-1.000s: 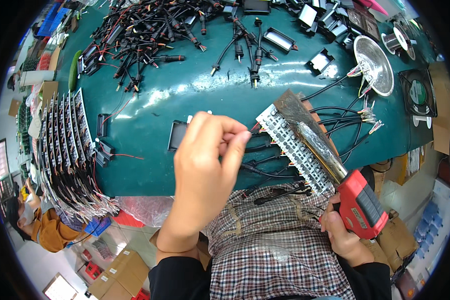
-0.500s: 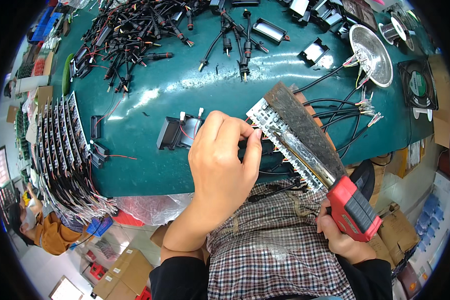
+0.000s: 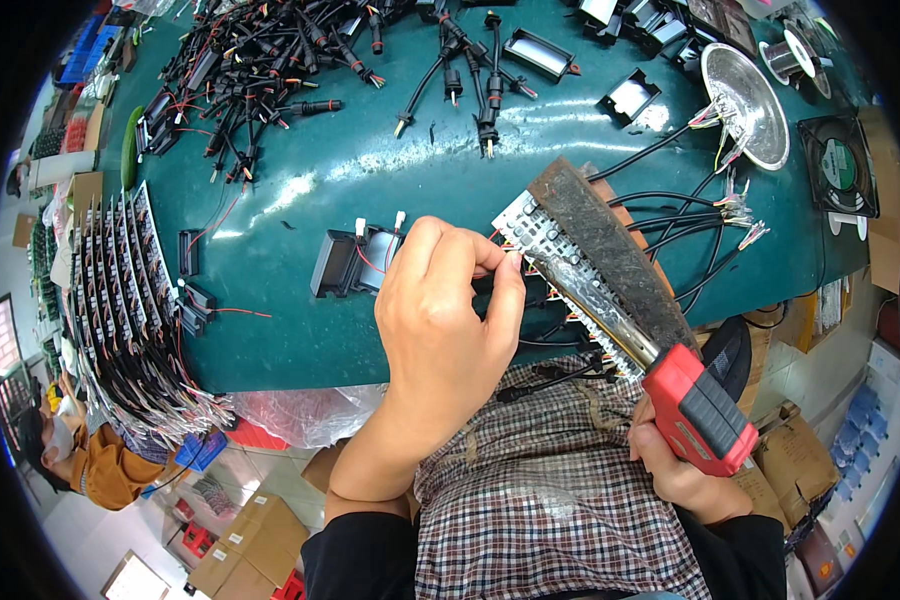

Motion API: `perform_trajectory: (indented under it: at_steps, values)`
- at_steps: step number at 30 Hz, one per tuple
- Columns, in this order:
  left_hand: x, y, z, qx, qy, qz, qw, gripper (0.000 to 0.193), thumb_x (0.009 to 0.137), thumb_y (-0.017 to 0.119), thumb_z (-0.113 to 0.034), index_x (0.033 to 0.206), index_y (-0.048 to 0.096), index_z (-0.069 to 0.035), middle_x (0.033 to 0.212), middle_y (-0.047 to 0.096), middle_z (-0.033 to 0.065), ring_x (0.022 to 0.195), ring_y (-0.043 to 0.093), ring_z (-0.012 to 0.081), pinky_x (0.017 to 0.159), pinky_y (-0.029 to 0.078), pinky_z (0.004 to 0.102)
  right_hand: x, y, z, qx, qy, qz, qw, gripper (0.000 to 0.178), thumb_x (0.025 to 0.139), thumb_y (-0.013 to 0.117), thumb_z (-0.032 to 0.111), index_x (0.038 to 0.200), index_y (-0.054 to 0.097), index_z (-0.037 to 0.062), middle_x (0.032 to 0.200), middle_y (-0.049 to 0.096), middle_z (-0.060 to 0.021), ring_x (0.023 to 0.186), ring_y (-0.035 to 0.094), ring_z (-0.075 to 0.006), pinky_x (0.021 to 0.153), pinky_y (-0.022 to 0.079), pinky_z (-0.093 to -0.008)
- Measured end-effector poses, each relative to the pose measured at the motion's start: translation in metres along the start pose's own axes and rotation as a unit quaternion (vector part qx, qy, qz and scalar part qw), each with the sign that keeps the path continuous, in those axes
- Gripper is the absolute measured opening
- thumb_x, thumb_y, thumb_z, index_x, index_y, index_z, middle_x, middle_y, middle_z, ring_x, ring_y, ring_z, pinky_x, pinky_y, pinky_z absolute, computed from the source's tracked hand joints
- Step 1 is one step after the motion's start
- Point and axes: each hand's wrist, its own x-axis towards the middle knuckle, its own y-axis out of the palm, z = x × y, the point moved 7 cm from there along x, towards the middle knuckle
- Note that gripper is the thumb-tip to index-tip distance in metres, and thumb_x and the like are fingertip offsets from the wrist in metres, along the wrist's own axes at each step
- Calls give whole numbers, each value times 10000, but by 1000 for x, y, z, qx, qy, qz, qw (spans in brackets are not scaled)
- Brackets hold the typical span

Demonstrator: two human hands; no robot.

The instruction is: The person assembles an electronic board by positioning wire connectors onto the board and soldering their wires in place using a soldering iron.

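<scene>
My left hand (image 3: 445,310) is closed in a pinch at the left edge of a white circuit board strip (image 3: 526,228), on thin wires that show just past the fingertips. My right hand (image 3: 675,475) is wrapped round the red and black handle of a soldering iron (image 3: 702,412). Its shaft slants up-left across the strip, and the tip reaches close to my left fingertips. A dark, worn bar (image 3: 610,250) lies along the strip's right side. Beside my left hand sits an open black housing (image 3: 338,265) with red wires and white plugs, partly hidden by the hand.
Black cables (image 3: 670,222) run right from the bar toward a metal bowl (image 3: 770,110). A solder spool (image 3: 788,58) and a fan (image 3: 838,170) stand beyond. Black connector leads (image 3: 270,70) are heaped far left. Wired board strips (image 3: 120,290) line the left edge, near another person (image 3: 115,465).
The soldering iron has shifted slightly up and left, bringing its tip nearer my left fingertips. My left hand has barely moved.
</scene>
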Motion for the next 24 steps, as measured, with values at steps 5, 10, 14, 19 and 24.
perform_trajectory:
  at_steps: [5,10,14,19,24]
  values:
    - [0,1,1,2,1,-1,1000,157,827,773,0,789,622,-17,793,584,50,658,560,147,581,450,272,0,1,-1,1,13,-10,1000,285,798,758,28,1072,694,-12,862,681,-118,743,693,-308,681,551,-388]
    - [0,1,1,3,-1,0,1000,156,820,776,0,787,624,-17,793,588,51,657,564,147,581,453,271,0,1,-2,23,32,-13,999,273,811,754,24,1075,693,-9,856,680,-112,745,690,-298,684,545,-376]
    - [0,1,0,6,1,-1,1000,157,805,784,3,787,630,-20,792,591,50,655,566,146,579,456,270,1,-2,4,3,20,2,1000,261,820,746,22,1073,691,-8,840,667,-107,724,673,-286,677,535,-373]
    - [0,1,0,9,-1,1,1000,160,791,790,10,788,634,-22,793,594,50,661,577,144,576,457,269,0,-2,4,32,52,-6,998,242,818,741,18,1053,691,-9,831,656,-104,705,655,-281,669,528,-374]
    - [1,0,0,9,1,-1,1000,167,776,798,16,787,636,-23,798,600,47,659,578,141,577,461,267,2,-1,7,5,10,-7,1000,242,807,750,16,1040,691,-14,847,665,-108,715,668,-288,661,532,-372]
